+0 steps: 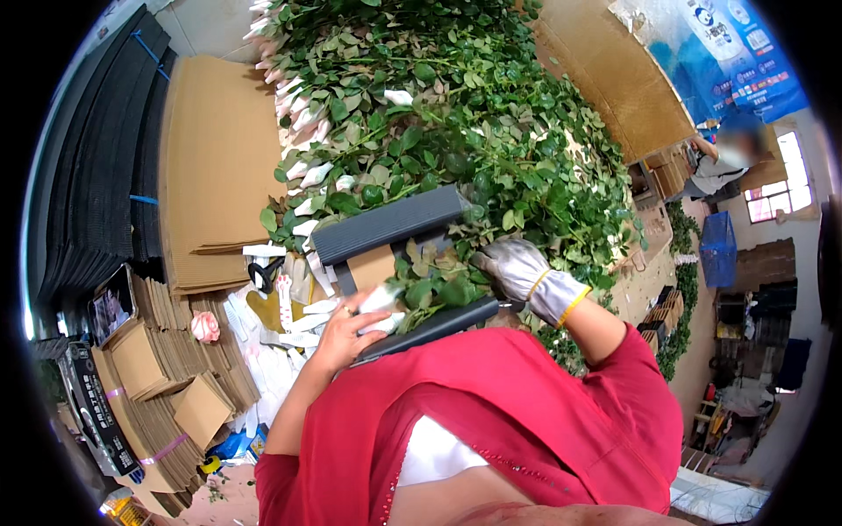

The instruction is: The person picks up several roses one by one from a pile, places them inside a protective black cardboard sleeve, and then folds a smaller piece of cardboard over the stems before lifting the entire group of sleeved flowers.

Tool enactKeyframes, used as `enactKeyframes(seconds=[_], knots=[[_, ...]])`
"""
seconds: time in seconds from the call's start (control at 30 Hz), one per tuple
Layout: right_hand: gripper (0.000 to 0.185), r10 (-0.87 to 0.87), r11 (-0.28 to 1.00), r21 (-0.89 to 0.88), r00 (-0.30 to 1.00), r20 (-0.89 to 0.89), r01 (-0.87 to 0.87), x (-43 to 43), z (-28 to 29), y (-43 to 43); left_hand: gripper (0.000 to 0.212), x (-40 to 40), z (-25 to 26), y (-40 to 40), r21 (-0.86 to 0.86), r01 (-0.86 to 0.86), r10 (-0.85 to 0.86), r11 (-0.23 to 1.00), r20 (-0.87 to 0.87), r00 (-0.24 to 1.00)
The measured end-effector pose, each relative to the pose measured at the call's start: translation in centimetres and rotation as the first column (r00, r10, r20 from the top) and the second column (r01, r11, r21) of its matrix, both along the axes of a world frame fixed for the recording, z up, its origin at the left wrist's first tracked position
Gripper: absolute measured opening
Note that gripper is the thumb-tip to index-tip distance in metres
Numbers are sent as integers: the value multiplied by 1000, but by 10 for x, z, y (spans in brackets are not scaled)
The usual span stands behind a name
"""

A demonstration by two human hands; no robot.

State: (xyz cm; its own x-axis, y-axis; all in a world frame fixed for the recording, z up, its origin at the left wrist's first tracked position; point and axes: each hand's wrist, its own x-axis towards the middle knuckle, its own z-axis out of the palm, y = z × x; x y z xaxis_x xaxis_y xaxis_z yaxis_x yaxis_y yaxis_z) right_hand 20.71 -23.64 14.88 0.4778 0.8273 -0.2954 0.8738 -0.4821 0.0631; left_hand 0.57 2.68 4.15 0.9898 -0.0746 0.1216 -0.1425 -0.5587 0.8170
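My bare left hand, with a ring on one finger, holds white-sleeved rose heads at its fingertips; the upper one is blurred. My right hand, in a pale glove with a yellow-edged cuff, closes around the leafy rose stems; its fingertips are partly hidden. These roses lie across a folded black corrugated cardboard wrapper, whose raised far flap stands beyond them. Its near edge touches my red top. A brown cardboard piece shows inside the wrapper. Behind it spreads a deep heap of leafy roses, several heads in white sleeves.
Left are brown cardboard sheets, black corrugated sheets and small cardboard stacks. Black scissors, a yellowish glove and loose white sleeves lie beside my left hand. Another person stands far right, near a blue crate.
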Motion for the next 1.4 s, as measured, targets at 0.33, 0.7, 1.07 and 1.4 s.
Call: enactKeyframes(seconds=[0.33, 0.7, 1.07, 1.4], knots=[[45, -755, 571, 74, 558, -344, 818, 153, 17, 80, 49, 19, 28, 7, -129, 127, -151, 983, -203, 967], [19, -454, 819, 512, 839, 301, 259, 122, 154, 61, 57, 23, 39, 5, -4, 86, -86, 996, -130, 988], [50, -339, 940, -5, 929, -145, 342, 16, 34, -12, 42, 23, 26, 7, -8, 185, -183, 983, -192, 964], [27, -325, 920, -251, 944, -64, 300, 0, 25, -14, 37, 12, 14, 11, -151, 62, -79, 987, -114, 990]])
